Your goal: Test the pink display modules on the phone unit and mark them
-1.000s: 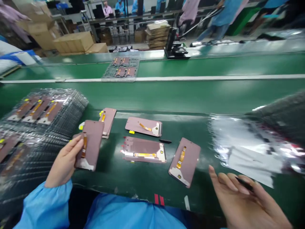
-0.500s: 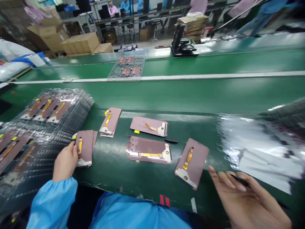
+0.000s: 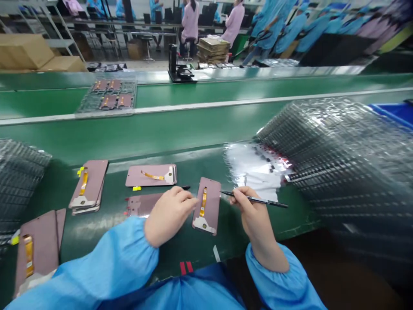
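In my right hand [image 3: 254, 215] is a slim black pen-like tool [image 3: 264, 200], its pointed end toward the upper right edge of a phone screen panel [image 3: 211, 206]. That panel lies face down, with an orange flex cable [image 3: 203, 202] on its back. My left hand [image 3: 171, 213] is at its left side, fingers stretched toward the edge and slightly bent; I cannot tell whether they touch it. Under the left hand lies a second panel [image 3: 142, 204], mostly covered. Behind it rests another panel [image 3: 150, 175] with a yellow tab. A dark stick's end [image 3: 186, 187] shows past my left hand.
Stacked panels [image 3: 88, 183] lie left, more panels [image 3: 40, 241] nearer me. Tall clear-tray stacks [image 3: 338, 142] stand right, beside white film sheets [image 3: 251, 168]. Another tray stack [image 3: 19, 181] is at far left. A tray with panels [image 3: 109, 94] sits beyond the white strip.
My view has turned right. My left hand has left the stacked panels at left and come to the middle panel. My right hand has brought the black tool up near that panel's edge.
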`<state>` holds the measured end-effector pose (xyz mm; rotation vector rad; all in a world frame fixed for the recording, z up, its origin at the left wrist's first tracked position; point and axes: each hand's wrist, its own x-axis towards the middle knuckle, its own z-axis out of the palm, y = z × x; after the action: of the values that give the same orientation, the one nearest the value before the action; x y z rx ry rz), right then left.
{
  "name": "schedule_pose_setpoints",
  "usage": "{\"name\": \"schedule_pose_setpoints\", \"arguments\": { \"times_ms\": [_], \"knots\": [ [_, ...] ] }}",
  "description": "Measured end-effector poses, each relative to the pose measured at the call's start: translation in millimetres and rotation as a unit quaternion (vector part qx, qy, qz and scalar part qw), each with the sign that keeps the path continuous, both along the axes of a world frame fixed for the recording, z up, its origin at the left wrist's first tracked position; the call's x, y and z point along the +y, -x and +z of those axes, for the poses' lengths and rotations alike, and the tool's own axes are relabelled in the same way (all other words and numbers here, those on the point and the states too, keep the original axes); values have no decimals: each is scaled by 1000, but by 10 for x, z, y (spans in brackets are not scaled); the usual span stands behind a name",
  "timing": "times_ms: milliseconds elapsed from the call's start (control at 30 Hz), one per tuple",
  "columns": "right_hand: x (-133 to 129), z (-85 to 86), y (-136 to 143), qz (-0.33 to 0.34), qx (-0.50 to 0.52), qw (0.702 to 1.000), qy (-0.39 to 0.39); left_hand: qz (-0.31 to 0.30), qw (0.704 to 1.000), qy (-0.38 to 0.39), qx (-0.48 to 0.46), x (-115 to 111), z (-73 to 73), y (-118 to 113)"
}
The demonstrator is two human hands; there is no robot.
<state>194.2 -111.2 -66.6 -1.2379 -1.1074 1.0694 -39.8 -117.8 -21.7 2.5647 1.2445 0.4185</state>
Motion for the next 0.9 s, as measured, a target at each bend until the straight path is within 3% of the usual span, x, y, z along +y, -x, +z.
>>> {"name": "schedule_pose_setpoints", "arguments": {
  "times_ms": [133, 267, 533, 900],
  "knots": [
    [86, -9, -39, 9, -26, 1000, -3, 15, 998, -9, 54, 303, -248, -338],
    [173, -45, -28, 42, -65, 997, 2, 66, 995, -23, 72, 405, -353, -438],
    [338, -163, 131, 78, -159, 984, -16, 85, 995, -38, 36, 401, -427, -423],
    [351, -234, 110, 95, -219, 970, -35, 81, 995, -31, 43, 398, -405, -430]
  ]
}}
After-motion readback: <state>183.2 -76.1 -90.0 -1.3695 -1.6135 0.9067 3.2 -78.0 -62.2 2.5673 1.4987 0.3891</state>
